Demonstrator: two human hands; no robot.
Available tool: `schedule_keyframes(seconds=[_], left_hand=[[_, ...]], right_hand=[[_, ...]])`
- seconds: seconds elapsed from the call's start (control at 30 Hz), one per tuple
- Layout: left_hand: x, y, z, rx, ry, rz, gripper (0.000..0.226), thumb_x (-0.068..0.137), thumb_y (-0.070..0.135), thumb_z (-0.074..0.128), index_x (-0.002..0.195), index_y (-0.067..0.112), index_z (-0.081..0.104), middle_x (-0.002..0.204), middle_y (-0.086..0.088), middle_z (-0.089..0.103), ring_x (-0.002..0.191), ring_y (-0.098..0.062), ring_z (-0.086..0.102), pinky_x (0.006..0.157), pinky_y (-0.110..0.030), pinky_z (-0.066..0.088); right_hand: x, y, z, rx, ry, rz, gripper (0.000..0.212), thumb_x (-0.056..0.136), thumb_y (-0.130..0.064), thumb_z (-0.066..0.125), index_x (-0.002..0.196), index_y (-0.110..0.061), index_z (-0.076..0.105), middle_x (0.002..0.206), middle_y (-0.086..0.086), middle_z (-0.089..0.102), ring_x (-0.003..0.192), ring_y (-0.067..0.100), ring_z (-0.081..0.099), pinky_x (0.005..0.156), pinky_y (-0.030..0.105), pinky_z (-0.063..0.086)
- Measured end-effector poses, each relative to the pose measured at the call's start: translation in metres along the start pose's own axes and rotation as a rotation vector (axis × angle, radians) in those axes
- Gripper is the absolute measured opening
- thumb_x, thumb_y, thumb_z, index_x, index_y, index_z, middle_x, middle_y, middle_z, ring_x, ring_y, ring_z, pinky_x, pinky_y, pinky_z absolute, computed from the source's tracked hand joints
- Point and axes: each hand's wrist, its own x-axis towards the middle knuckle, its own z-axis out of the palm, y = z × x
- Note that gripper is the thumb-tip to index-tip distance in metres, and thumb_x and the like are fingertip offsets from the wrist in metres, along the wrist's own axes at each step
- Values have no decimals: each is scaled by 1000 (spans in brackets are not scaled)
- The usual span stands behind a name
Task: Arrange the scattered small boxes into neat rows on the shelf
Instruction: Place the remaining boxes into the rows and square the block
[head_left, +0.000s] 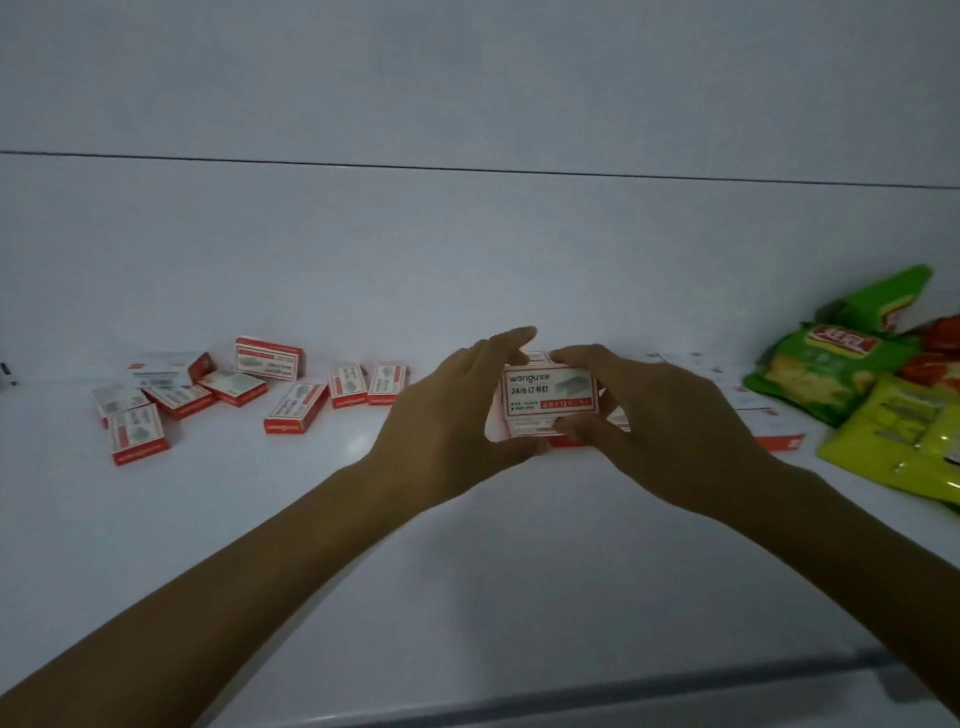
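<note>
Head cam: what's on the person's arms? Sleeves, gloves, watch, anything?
Nothing worn that shows. The left forearm and right forearm are bare down to the frame edge, with no sleeves. No gloves, watch, bands or rings are visible. The light is dim, so small marks could be missed.

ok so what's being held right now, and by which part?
One small staple box, label toward the camera. The left hand pinches its left end, the right hand its right end.
</note>
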Motion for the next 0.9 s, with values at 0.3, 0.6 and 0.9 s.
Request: schedule_keyframes(seconds=[0.3, 0.6, 0.9], left_hand=[[19, 9, 68, 109, -209, -154, 51, 84, 47, 60, 129, 26, 48, 132, 10, 49, 120, -9, 44, 91, -29, 44], [23, -5, 94, 205, -229, -156, 54, 79, 57, 51, 117, 21, 60, 119, 4, 60, 109, -18, 52, 85, -31, 44], [23, -10, 96, 161, -242, -184, 54, 78, 57, 48, 117, 22, 59, 120, 6, 58, 109, -15, 51, 87, -30, 42]], right_hand=[[-5, 85, -8, -48, 44, 36, 50, 82, -56, 53, 126, -33, 42, 104, -7, 69, 84, 14, 65, 78, 33, 52], [7, 112, 0, -83, 5, 40, 53, 82, -57, 54, 127, -31, 43, 108, -8, 68, 86, 13, 64, 78, 27, 47], [35, 122, 25, -172, -160, 71, 57, 83, -59, 51, 131, -30, 42, 114, -6, 59, 103, 15, 54, 100, 37, 29]])
